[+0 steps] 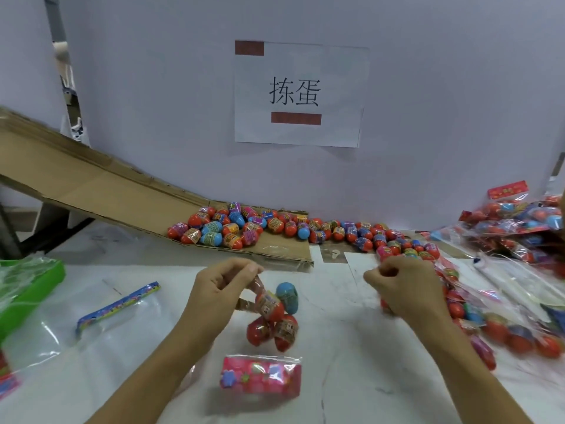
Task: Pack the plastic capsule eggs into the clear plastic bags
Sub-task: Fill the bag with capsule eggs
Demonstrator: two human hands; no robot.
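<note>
White counter [351, 347] against a pale wall, paper sign [298, 93] with two printed characters fixed to the wall. Landmark taken: cardboard ramp [101, 185], sloping down from the far left to the counter.

At the ramp's foot and trailing off to the right of it: loose pile of capsule eggs [275, 226], mostly red, some blue and purple, labels wrapped round them.

Nearer the camera than the ramp's foot: left hand [220, 289], fingers curled, pinching the top of a clear bag [272, 316] raised off the counter. Inside the bag, four eggs visible, three red and one blue, bunched together. Directly below that bag, flat on the counter: pink header card [261, 374] inside clear plastic.

Right of the held bag: right hand [403, 286], closed into a fist over the edge of the filled bags; contents of the grip not discernible.

Far right of the ramp: heap of filled bags [504, 234], red header cards showing, further filled bags [504, 332] spread toward the near right edge.

Below the ramp's raised left end: empty bag with blue header strip [119, 304] lying flat; left of it, green tray [27, 289] holding crumpled clear plastic.
</note>
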